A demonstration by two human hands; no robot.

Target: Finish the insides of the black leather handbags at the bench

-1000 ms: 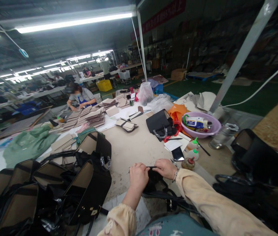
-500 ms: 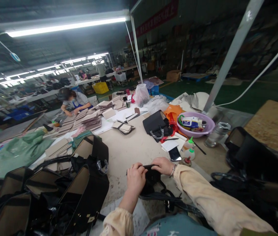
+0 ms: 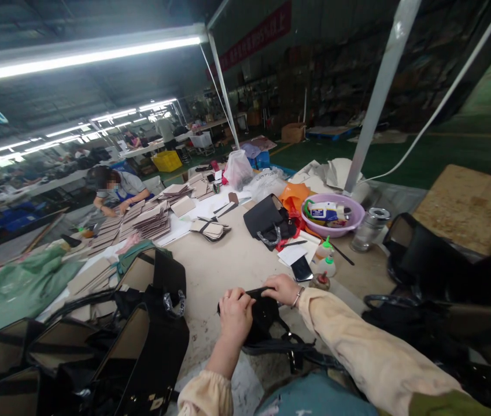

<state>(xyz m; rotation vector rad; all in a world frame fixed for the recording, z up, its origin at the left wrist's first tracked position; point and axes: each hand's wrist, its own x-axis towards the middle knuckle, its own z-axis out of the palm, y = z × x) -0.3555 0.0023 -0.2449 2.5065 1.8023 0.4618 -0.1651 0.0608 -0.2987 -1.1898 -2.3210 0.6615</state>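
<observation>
A black handbag (image 3: 262,320) lies at the front edge of the table, close to my body, its straps trailing to the right. My left hand (image 3: 235,312) is closed over the left end of its upper edge. At the right end of that same edge, my right hand (image 3: 283,289) grips with the fingers curled and the thumb hidden. The bag's underside and much of its body are out of sight. Just beyond my right hand are a dark phone (image 3: 301,268) and small bottles with green tips (image 3: 325,264).
Several black bags (image 3: 150,341) crowd the left side, and more (image 3: 431,260) stand at right. A purple basin (image 3: 336,230), a glass jar (image 3: 370,228) and another black bag (image 3: 266,218) sit farther back. Across the table a person (image 3: 119,188) handles stacked brown panels (image 3: 147,222).
The whole view has shifted, so the scene sits slightly farther left. Both hands keep their hold on the black bag, which shows a little more of its body between them.
</observation>
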